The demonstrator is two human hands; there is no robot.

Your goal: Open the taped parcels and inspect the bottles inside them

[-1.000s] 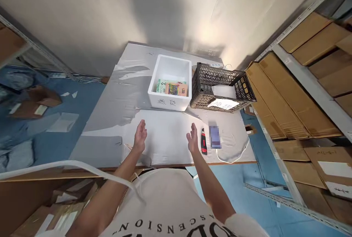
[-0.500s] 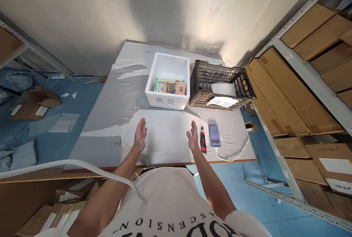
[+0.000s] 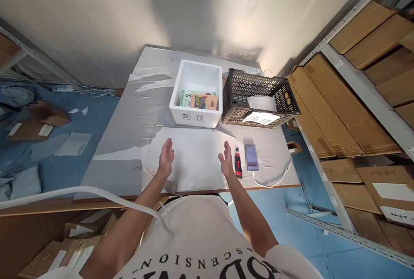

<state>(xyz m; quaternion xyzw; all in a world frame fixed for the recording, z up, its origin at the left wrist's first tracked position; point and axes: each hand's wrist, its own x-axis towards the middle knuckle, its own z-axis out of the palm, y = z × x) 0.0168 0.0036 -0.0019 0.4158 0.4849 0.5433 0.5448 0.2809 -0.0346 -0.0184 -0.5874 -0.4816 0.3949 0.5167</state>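
Note:
My left hand (image 3: 166,158) is held open above the near part of the table (image 3: 194,158), fingers stretched forward and nothing in it. Facing it, my right hand (image 3: 227,159) is likewise open and bare, thumb apart from the fingers. A red and black box cutter (image 3: 238,163) lies just right of my right hand, untouched. Beyond the hands stands a white foam box (image 3: 196,117) with handwriting on its front. Inside it lie a green printed packet (image 3: 185,98) and an orange-brown packet (image 3: 211,102) with a colourful picture.
A black plastic crate (image 3: 233,114) with white paper stands right of the foam box. A phone (image 3: 252,157) with a white cable (image 3: 274,185) lies at the right. Shelves of cardboard boxes (image 3: 336,111) line the right side. A white hose-like cord (image 3: 80,189) crosses the lower left.
Both hands keep almost the same open pose. The view has shifted very slightly, so the table and boxes sit a little higher and further left.

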